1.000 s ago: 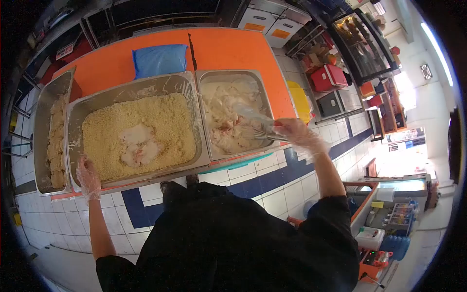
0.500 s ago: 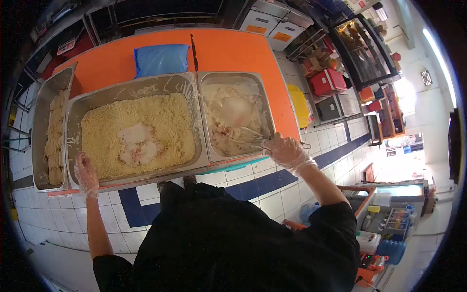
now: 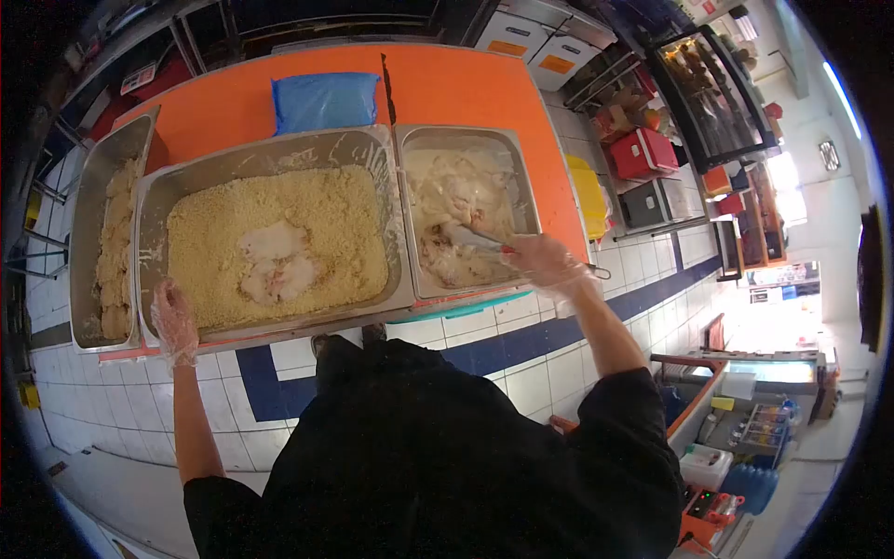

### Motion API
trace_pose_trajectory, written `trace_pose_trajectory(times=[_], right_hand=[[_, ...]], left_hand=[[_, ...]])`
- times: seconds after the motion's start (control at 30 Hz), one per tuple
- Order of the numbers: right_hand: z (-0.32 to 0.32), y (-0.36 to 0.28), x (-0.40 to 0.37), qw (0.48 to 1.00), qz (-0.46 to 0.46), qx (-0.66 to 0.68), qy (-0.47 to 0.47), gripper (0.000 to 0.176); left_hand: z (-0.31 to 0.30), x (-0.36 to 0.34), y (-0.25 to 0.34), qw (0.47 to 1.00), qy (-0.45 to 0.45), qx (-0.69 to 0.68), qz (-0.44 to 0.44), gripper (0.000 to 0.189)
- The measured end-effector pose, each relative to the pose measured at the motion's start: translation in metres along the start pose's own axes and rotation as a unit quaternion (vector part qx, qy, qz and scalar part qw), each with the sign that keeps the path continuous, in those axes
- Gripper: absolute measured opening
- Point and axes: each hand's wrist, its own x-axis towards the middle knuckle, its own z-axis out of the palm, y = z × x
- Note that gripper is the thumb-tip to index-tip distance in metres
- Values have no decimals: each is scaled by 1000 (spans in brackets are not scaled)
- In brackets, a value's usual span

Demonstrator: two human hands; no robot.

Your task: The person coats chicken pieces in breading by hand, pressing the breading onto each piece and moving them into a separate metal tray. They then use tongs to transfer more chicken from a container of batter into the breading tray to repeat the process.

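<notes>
My right hand (image 3: 549, 264), in a clear plastic glove, is closed around the handle of a whisk (image 3: 475, 238). The whisk's head is down in a steel pan of pale batter (image 3: 447, 168), where lumpy pieces of what looks like raw meat lie coated. My left hand (image 3: 174, 321), also gloved, is at the near left rim of the large crumb pan (image 3: 270, 163); its fingers are loosely bent and nothing shows in them. Several pale, batter-wet pieces (image 3: 277, 261) lie on the yellowish crumbs (image 3: 349, 233).
A narrow steel pan (image 3: 84, 242) at the left holds a row of crumbed pieces (image 3: 116, 252). Behind the pans, a blue plastic bag (image 3: 326, 101) rests on the orange table (image 3: 447, 79). To the right stand a yellow bin (image 3: 587, 191), a red cooler (image 3: 643, 154) and a glass display case (image 3: 712, 93).
The whisk has shifted within the batter, and the coated pieces there lie differently. My left hand stays by the crumb pan. The whole view has moved slightly.
</notes>
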Motion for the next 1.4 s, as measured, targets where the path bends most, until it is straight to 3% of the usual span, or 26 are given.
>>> trace_pose_trajectory(times=[0.03, 0.1, 0.13, 0.2, 0.23, 0.3, 0.37, 0.43, 0.5, 0.57, 0.6, 0.63, 0.67, 0.7, 0.73, 0.8, 0.83, 0.9, 0.93, 0.97, 1.03, 1.17, 1.27, 1.37, 1.4], right_hand=[[-10, 5, -8, 1000, -4, -1, -1, 29], [-39, 11, -28, 945, 109, 307, -18, 30], [-40, 21, -34, 946, 106, 304, -20, 30], [-41, 36, -48, 892, 170, 418, -15, 29], [-47, 36, -56, 893, 172, 416, -14, 29], [-73, 29, -75, 913, 166, 362, 84, 27], [-102, 28, -79, 899, 196, 386, 63, 27], [-119, 35, -83, 915, 203, 347, -23, 28], [-119, 37, -90, 924, 187, 333, 15, 29], [-126, 30, -85, 991, 64, 120, -1, 28], [-127, 17, -78, 986, 85, 140, -26, 29], [-103, 10, -69, 981, 108, 158, 0, 30], [-86, -2, -58, 994, 69, 74, -34, 36], [-68, -22, -45, 990, 105, 86, -34, 33], [-67, -45, -37, 999, 15, 24, -32, 31], [-40, -54, -15, 991, 30, 63, -114, 28], [-34, -48, -20, 992, 30, 57, -110, 28], [-24, -37, -41, 935, 86, 343, 20, 29], [-32, -33, -43, 790, 178, 584, -47, 32], [-37, -30, -51, 790, 180, 584, -47, 32], [-46, -24, -67, 693, 273, 665, 54, 32], [-64, 0, -88, 690, 243, 679, 60, 30], [-43, 16, -80, 701, 242, 670, 9, 26], [-20, 6, -63, 737, 274, 614, 60, 27], [-25, -1, -60, 786, 311, 534, 32, 26]], left_hand=[[0, -1, -1, 1000, 1, 4, -2, 21], [2, 0, -3, 1000, 13, 0, 8, 21], [3, 0, -3, 999, 26, -7, 24, 21], [1, 0, 2, 999, 26, -7, 19, 21], [1, 1, 4, 999, 27, -6, 19, 21], [4, 3, -1, 999, 26, -15, 18, 20], [6, 1, -2, 999, 24, -24, 16, 20], [6, 0, 1, 999, 25, -44, -15, 20], [5, 2, -2, 998, 6, -47, -33, 20], [5, 3, -3, 997, -11, -49, -52, 21], [4, 2, -3, 999, 5, -44, -23, 21], [3, 1, -5, 999, 20, -38, 7, 21], [3, 0, -6, 999, 18, -38, 7, 21], [4, -1, -7, 1000, 19, -12, 6, 22], [5, 0, -8, 1000, 22, 12, 5, 23], [5, -1, -9, 1000, 21, 2, -1, 23], [5, -1, -9, 1000, 17, -6, -8, 24], [5, -1, -6, 1000, 21, -15, -4, 24], [4, 0, -5, 1000, 18, -20, 4, 25], [2, 0, -4, 1000, 16, -21, 4, 25], [1, 0, -1, 1000, 8, 10, 13, 24], [3, 3, -2, 1000, -17, -7, -11, 21], [2, 0, 1, 1000, 12, -2, 8, 17], [0, 0, 3, 1000, -5, -26, 5, 17], [2, -2, 2, 998, 23, -12, 51, 17]])
